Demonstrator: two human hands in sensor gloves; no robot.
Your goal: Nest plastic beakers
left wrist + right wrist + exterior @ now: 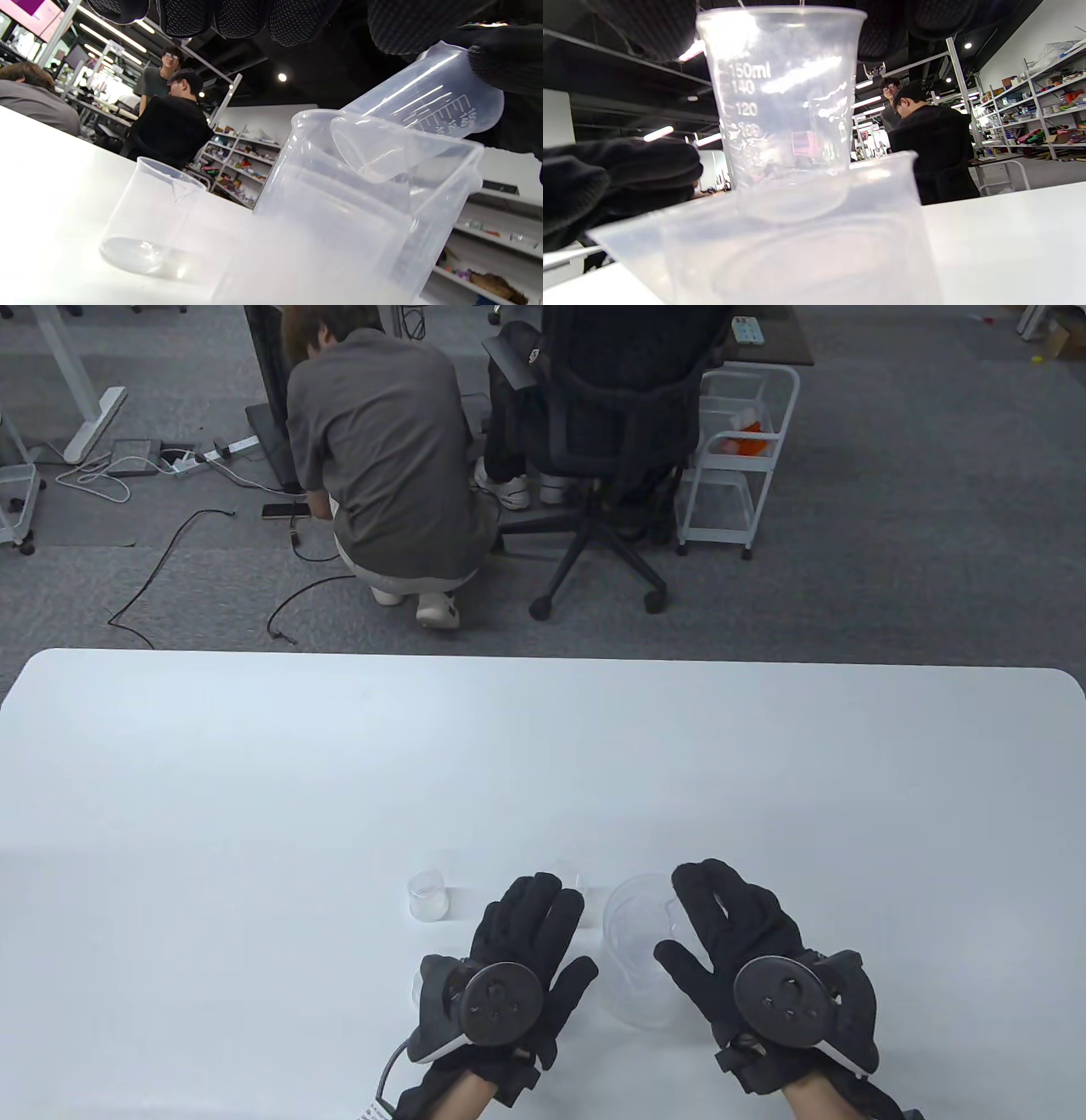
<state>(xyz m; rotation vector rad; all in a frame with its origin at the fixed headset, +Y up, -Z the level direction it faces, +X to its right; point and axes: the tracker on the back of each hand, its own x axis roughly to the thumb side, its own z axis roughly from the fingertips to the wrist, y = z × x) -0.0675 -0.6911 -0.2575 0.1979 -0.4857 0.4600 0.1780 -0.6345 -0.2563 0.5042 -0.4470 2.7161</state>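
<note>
A large clear beaker (636, 984) stands on the white table (254, 780) between my hands. My right hand (674, 916) reaches over its mouth and holds a clear 150 ml beaker (785, 106) by the rim. That beaker's base sits just inside the large beaker (806, 254), and it looks tilted in the left wrist view (424, 106). My left hand (581, 933) lies flat and empty just left of the large beaker (352, 220), its fingers (237, 17) spread. A small beaker (428, 895) stands further left.
Another small clear beaker (148, 220) stands on the table ahead of my left hand. Beyond the table's far edge a person (382, 466) crouches on the carpet beside an office chair (611, 432) and a white cart (738, 449).
</note>
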